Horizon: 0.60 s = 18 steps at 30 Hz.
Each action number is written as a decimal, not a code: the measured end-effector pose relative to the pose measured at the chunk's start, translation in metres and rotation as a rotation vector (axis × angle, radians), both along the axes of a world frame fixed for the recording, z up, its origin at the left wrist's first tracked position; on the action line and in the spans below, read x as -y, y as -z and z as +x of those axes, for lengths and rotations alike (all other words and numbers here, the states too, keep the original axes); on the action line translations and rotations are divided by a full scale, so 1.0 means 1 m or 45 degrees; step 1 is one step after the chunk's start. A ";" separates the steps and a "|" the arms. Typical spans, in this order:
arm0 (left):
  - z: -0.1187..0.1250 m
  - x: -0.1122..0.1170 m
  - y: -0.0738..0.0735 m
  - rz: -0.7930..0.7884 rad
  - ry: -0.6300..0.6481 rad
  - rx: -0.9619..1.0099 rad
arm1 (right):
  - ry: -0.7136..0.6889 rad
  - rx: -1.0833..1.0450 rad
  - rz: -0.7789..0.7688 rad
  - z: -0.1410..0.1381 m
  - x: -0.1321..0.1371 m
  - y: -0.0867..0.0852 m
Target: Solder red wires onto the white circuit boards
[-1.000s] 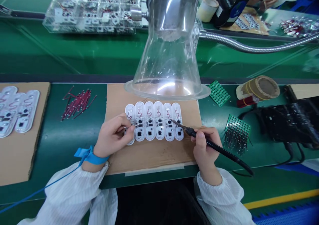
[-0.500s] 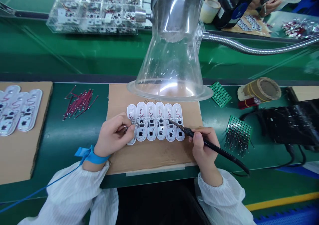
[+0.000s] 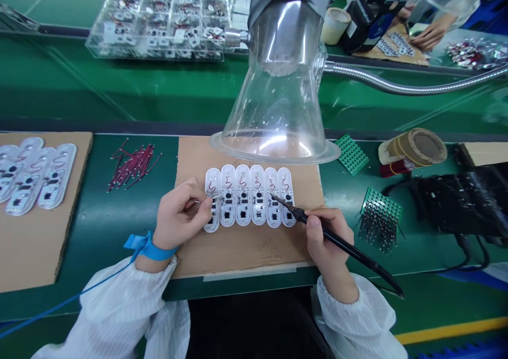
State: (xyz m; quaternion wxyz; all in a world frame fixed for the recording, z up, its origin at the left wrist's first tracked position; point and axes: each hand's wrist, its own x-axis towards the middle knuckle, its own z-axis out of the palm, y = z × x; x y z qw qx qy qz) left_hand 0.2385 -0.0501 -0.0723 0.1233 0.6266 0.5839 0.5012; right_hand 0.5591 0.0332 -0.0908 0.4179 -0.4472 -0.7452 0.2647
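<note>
Several white oblong circuit boards (image 3: 250,196) lie side by side on a cardboard sheet (image 3: 246,248). My right hand (image 3: 327,237) grips a black soldering iron (image 3: 337,242), its tip resting on the second board from the right. My left hand (image 3: 180,213) is closed in a pinch on a thin solder wire (image 3: 208,198) that reaches over the leftmost board. A blue wrist strap (image 3: 145,248) circles my left wrist.
A clear fume funnel (image 3: 278,94) on a metal hose hangs just behind the boards. Red wire pieces (image 3: 133,163) lie to the left, more boards (image 3: 32,176) on cardboard far left. Green pin grids (image 3: 379,211), a tape roll (image 3: 413,144) and black cables sit right. Another person's hand (image 3: 431,33) works far back.
The view shifted slightly. My left hand moved up along the leftmost board with the wire. The iron tip stays on the same board.
</note>
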 end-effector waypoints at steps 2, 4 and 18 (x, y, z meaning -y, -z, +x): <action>-0.002 0.001 0.001 0.014 -0.013 0.007 | 0.047 -0.085 0.048 -0.003 0.000 -0.001; -0.004 0.002 0.002 0.019 0.001 0.009 | 0.097 -0.192 0.067 -0.009 0.001 0.000; -0.002 0.000 0.000 -0.009 0.034 -0.011 | 0.026 -0.150 -0.088 -0.024 -0.003 0.013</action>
